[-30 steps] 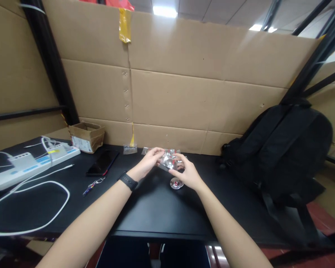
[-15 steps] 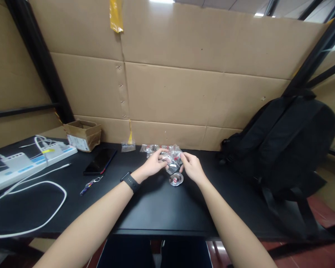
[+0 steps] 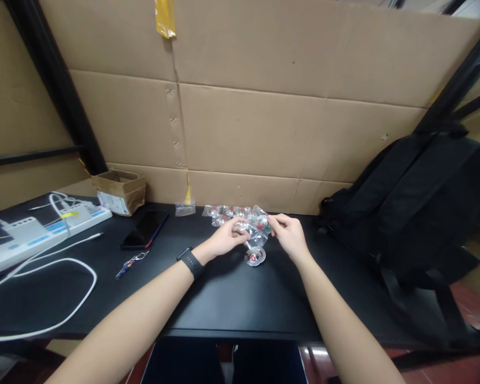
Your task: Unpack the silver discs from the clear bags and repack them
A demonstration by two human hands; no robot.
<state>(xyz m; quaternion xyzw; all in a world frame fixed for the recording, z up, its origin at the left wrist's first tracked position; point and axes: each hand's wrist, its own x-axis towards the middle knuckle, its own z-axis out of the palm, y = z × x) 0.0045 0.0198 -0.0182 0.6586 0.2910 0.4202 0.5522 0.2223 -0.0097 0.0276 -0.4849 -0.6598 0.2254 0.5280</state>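
Both my hands meet over the far middle of the black table [image 3: 232, 298]. My left hand [image 3: 226, 240], with a black watch on its wrist, pinches one side of a small clear plastic bag [image 3: 257, 226] holding small red and silver pieces. My right hand [image 3: 290, 234] pinches the bag's other side. Just below the bag a round silver part with a red centre [image 3: 255, 257] lies on the table. More small clear bags [image 3: 224, 212] with red bits lie behind the hands by the cardboard wall.
A black backpack [image 3: 416, 202] leans at the right. At the left lie a phone [image 3: 144, 229], a keychain [image 3: 130, 264], white power strips [image 3: 40, 232] with a looping white cable [image 3: 44, 298], and a small cardboard box [image 3: 120, 191]. Another small bag [image 3: 184, 208] sits by the cardboard wall [image 3: 264, 122].
My hands have drawn slightly apart with the bag stretched between them, the right hand moving right. The view has tilted down a little.
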